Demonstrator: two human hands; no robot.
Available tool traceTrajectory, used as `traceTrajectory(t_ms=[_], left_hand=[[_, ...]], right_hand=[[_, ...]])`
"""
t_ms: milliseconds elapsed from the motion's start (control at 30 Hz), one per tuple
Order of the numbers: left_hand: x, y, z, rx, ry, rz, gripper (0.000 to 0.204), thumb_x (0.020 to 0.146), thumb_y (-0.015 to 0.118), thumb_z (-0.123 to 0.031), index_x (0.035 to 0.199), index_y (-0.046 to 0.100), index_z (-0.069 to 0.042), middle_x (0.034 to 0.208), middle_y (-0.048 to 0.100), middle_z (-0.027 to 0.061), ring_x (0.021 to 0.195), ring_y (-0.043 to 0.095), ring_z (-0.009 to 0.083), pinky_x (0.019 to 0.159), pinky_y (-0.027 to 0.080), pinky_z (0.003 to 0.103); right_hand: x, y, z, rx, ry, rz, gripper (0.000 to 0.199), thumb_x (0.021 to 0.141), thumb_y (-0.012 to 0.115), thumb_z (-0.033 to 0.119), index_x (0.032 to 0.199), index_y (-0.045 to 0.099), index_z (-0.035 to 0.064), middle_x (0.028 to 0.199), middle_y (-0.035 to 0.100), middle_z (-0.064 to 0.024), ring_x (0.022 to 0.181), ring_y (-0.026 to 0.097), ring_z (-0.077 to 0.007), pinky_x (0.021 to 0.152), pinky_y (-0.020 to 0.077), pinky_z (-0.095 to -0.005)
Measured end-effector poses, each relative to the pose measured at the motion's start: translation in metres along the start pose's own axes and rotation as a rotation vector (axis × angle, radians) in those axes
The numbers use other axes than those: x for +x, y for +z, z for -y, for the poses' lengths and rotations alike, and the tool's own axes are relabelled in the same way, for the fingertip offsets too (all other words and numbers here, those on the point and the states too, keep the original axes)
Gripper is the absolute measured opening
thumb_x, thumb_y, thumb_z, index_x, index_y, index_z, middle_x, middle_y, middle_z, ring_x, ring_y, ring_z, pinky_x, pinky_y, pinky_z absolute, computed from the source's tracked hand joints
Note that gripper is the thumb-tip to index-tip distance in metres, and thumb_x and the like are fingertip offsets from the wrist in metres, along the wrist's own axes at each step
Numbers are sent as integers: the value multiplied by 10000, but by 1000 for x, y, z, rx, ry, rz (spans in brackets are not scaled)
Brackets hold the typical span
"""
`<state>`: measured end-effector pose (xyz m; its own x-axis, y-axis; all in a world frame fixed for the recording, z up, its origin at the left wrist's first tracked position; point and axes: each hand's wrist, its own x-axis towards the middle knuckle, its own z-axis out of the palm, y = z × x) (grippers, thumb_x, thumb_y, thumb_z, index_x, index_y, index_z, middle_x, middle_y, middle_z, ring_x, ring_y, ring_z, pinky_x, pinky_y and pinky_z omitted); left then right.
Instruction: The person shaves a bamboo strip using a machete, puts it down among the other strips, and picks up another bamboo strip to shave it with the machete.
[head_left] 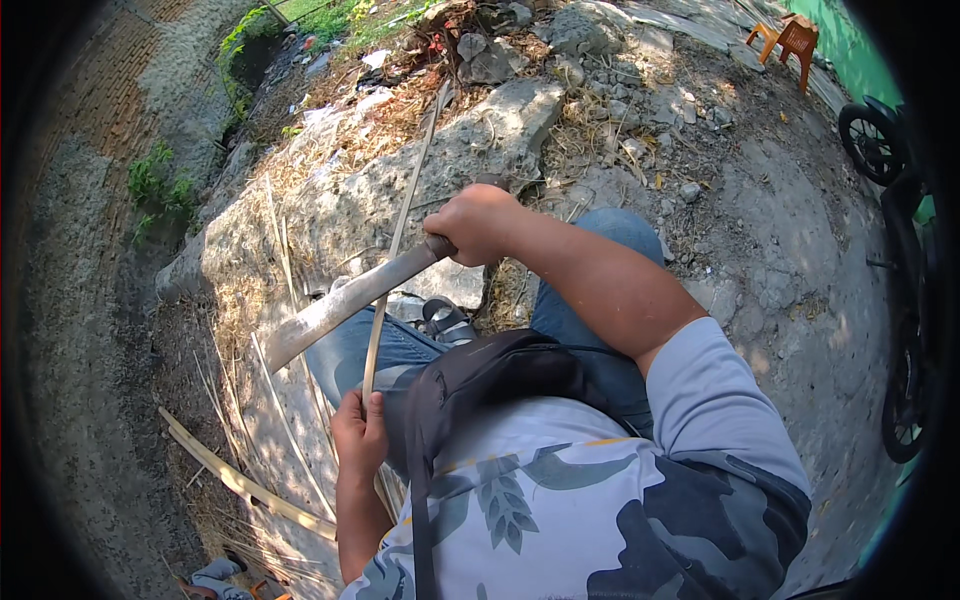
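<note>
My right hand [478,222] is closed round the handle of a machete, whose wide grey blade [335,308] slants down to the left over my lap. In my left hand [360,432], thumb and fingers pinch the near part of a long thin bamboo strip [410,195]. The strip runs away from me, up over a rough concrete slab [500,135]. Where the two cross, the blade passes over the strip; whether it presses on it, I cannot tell. The strip's lower end is partly hidden by my left hand.
A split bamboo piece [240,483] and several thin strips [285,435] lie at my left. Rubble [600,90] and litter spread ahead. An orange plastic chair [795,42] stands far right, near a black two-wheeler [900,240]. A brick wall [100,80] rises left; part of another person [215,578] shows lower left.
</note>
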<state>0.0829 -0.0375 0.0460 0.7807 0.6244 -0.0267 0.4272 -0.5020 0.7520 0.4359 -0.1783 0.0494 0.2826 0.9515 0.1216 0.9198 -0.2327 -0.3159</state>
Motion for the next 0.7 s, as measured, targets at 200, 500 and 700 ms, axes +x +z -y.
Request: traceTrajectory(t_ms=[200, 500, 700], left_hand=[[0, 1, 3, 8, -11, 13, 329, 1026, 661, -310, 923, 634, 1, 636, 529, -17, 591, 440, 50, 528, 375, 260], [1, 1, -6, -16, -15, 33, 344, 1029, 656, -324, 966, 634, 13, 678, 556, -8, 619, 446, 60, 556, 392, 255], [1, 2, -6, -7, 5, 24, 342, 1028, 658, -320, 961, 634, 14, 670, 552, -9, 621, 450, 61, 558, 399, 259]], right_hand=[[2, -2, -3, -30, -47, 25, 189, 725, 742, 208, 894, 667, 167, 826, 707, -65, 828, 712, -310, 723, 551, -463], [-2, -9, -7, -15, 32, -6, 181, 726, 734, 194, 892, 665, 179, 806, 701, -60, 816, 712, -311, 725, 554, -467], [-2, -8, -9, -22, 39, -9, 179, 734, 731, 200, 902, 668, 186, 822, 704, -62, 818, 713, -312, 726, 557, -470]])
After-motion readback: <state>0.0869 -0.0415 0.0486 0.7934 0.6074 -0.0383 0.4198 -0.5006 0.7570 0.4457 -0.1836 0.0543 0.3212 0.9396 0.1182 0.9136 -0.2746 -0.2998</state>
